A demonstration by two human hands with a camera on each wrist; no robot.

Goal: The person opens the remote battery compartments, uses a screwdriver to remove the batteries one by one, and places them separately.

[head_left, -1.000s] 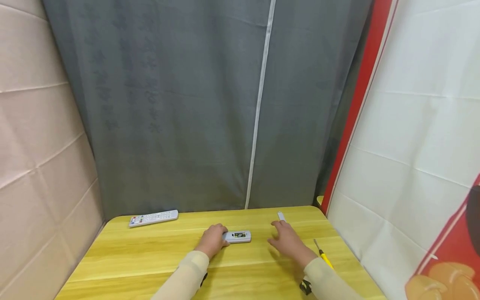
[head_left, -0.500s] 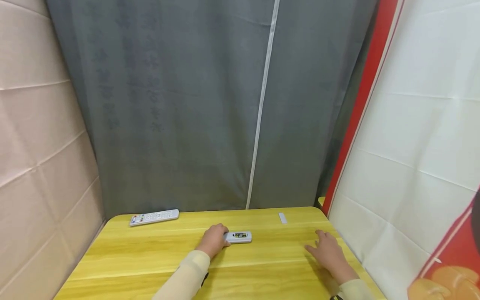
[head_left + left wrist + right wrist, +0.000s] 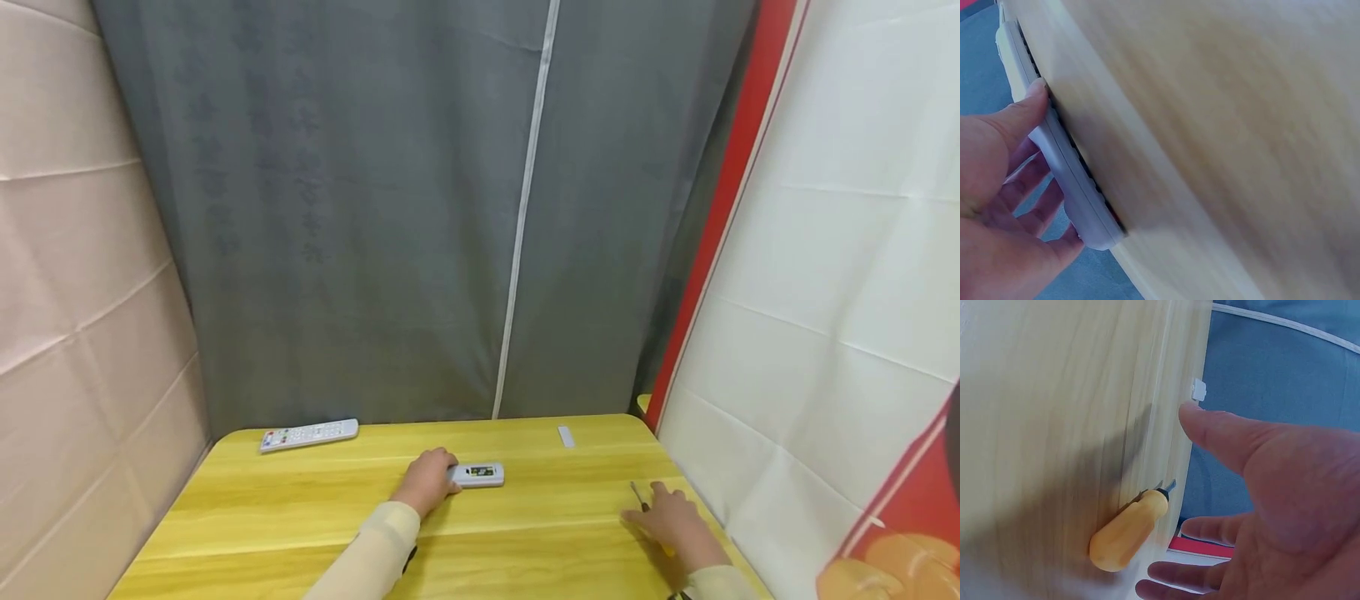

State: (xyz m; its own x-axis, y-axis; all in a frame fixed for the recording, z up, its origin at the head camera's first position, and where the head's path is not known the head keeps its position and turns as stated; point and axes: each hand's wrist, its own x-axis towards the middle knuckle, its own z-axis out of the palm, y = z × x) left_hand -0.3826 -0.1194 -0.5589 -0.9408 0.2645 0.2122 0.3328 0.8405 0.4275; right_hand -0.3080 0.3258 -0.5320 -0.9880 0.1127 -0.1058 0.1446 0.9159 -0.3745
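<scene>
Left hand point(image 3: 427, 482) at mid-table, gripping the left end of a grey remote point(image 3: 478, 475): thumb along the near side, fingers bent round the far side. Remote lies flat on the wood-grained table point(image 3: 300, 517), long axis left to right; a black-and-yellow patch shows toward its right end. Left wrist view: row of dark bumps along its underside, next to the wood.

Right hand point(image 3: 672, 525) at the table's right side, above a screwdriver point(image 3: 1125, 534). Thumb and fingers well spread, grasping nothing; right wrist view shows a gap between hand and tool. Screwdriver lies on the wood, yellow handle near, metal shaft pointing far.

Small white piece point(image 3: 566, 437) flat near the far edge, right of the remote and well apart from it. Second remote point(image 3: 309, 436), pale, buttons up, at the far left, slightly slanted.

Dark grey curtain point(image 3: 360, 208) behind the far edge; red band point(image 3: 731, 183) to its right.
</scene>
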